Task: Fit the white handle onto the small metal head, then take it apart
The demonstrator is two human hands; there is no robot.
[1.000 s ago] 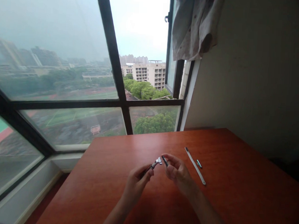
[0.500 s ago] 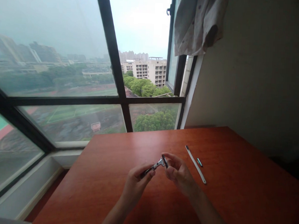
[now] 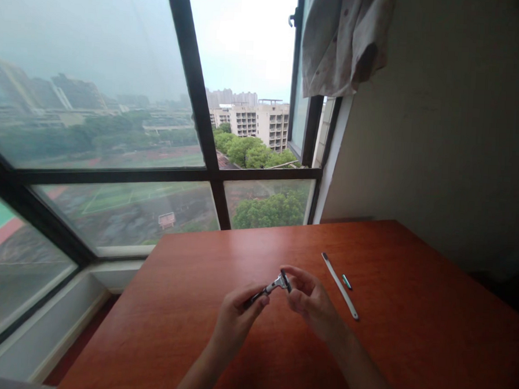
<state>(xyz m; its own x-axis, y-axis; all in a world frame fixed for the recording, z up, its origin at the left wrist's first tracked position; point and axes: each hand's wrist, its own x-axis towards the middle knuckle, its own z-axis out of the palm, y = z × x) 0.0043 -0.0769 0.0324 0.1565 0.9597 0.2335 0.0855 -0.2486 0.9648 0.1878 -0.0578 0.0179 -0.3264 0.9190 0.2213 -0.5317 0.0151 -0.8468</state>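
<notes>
My left hand (image 3: 235, 318) is closed around the dark handle of a small razor (image 3: 268, 289), whose silver neck points up and right. My right hand (image 3: 310, 299) pinches a small dark blade cartridge (image 3: 286, 280) between thumb and fingers, right at the razor's silver tip. Both hands hover just above the reddish wooden table (image 3: 408, 341), near its middle. I cannot tell whether the cartridge is joined to the razor's tip or only touching it.
A long thin white strip (image 3: 340, 286) lies on the table right of my hands, with a small teal piece (image 3: 346, 281) beside it. Large windows (image 3: 114, 152) run behind the table, a wall stands at right, and a cloth (image 3: 341, 42) hangs above.
One second ago the cartridge was slightly apart from the razor's tip; it now sits against the tip. The view shifted slightly. Since half a second ago nothing has visibly moved.
</notes>
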